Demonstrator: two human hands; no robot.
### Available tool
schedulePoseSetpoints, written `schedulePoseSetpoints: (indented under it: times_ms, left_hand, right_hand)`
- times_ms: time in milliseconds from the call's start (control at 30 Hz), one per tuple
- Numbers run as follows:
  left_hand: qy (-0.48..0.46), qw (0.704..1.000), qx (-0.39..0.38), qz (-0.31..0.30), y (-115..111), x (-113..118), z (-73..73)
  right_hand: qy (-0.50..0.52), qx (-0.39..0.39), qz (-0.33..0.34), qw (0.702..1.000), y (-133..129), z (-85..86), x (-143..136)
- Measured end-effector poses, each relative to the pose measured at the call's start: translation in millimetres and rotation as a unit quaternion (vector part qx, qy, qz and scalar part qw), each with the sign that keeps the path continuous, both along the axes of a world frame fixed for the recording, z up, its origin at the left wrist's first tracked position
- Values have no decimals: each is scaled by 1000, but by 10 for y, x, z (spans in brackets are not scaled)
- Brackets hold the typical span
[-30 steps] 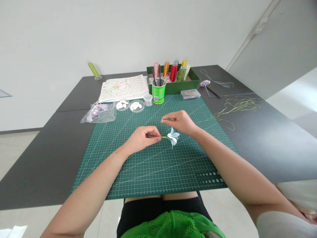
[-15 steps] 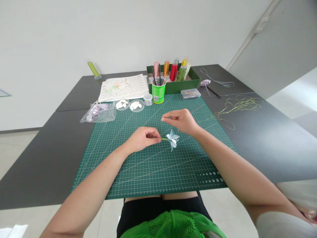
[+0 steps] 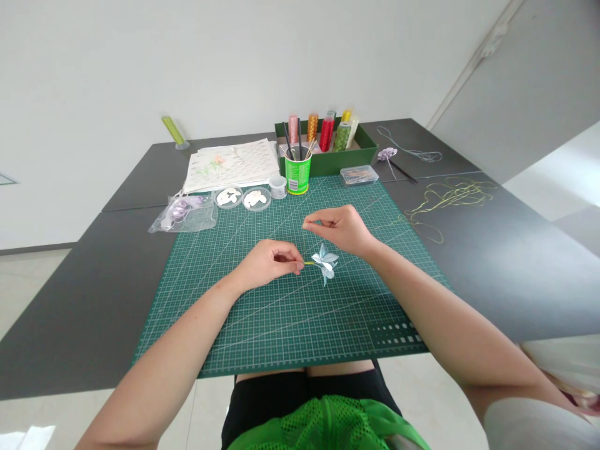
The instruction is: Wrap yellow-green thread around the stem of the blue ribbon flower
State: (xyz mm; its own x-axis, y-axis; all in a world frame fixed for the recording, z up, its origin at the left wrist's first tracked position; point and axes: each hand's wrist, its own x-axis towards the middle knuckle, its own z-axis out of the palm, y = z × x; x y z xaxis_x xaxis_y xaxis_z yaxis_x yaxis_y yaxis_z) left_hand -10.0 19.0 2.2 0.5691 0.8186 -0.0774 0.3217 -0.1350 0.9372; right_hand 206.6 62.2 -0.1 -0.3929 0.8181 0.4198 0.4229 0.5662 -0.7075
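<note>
My left hand (image 3: 272,264) pinches the yellow-green stem of a pale blue artificial flower (image 3: 324,262) between thumb and fingertips. The flower lies sideways, its petals pointing right, over the green cutting mat (image 3: 262,337). Higher and to the right, my right hand (image 3: 340,226) is closed in a pinch. A fine thread (image 3: 304,240) runs faintly from its fingertips down to the stem by my left fingers. The stem's far end is hidden in my left hand.
Behind the mat stand a green cup (image 3: 298,175) of sticks, a green box (image 3: 328,164) of thread spools, and a clear case (image 3: 359,175). Two dishes (image 3: 256,199) of white pieces and a plastic bag (image 3: 184,214) lie left. Loose yellow-green thread (image 3: 445,199) spreads right.
Both hands keep their pinches in nearly the same places. The flower has turned slightly, and the whole view has shifted a little.
</note>
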Motion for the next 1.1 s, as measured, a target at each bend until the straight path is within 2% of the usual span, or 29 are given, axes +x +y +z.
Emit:
schedulePoseSetpoints:
  times_ms: [133, 233, 333, 467, 567, 767, 1100]
  left_hand:
    - [7, 1000, 24, 5, -39, 16, 58]
    - [-4, 998, 58, 33, -82, 24, 92]
    - [-38, 990, 96, 95, -116, 17, 91]
    - [-36, 967, 167, 188, -116, -7, 46]
    - [-8, 952, 199, 232, -87, -28, 6]
    - [35, 933, 224, 280, 1, -76, -51]
    - [56, 935, 191, 293, 47, -82, -69]
  right_hand:
    - [-17, -17, 10, 1000, 59, -70, -4]
    - [-34, -62, 44, 997, 116, -117, 9]
    - [-51, -116, 89, 988, 172, -156, 32]
    - [-92, -154, 108, 978, 181, -147, 27]
    - [-114, -144, 123, 975, 123, -79, -9]
    - [-142, -139, 143, 970, -7, 73, -55]
    - [-81, -119, 179, 973, -119, 179, -85]
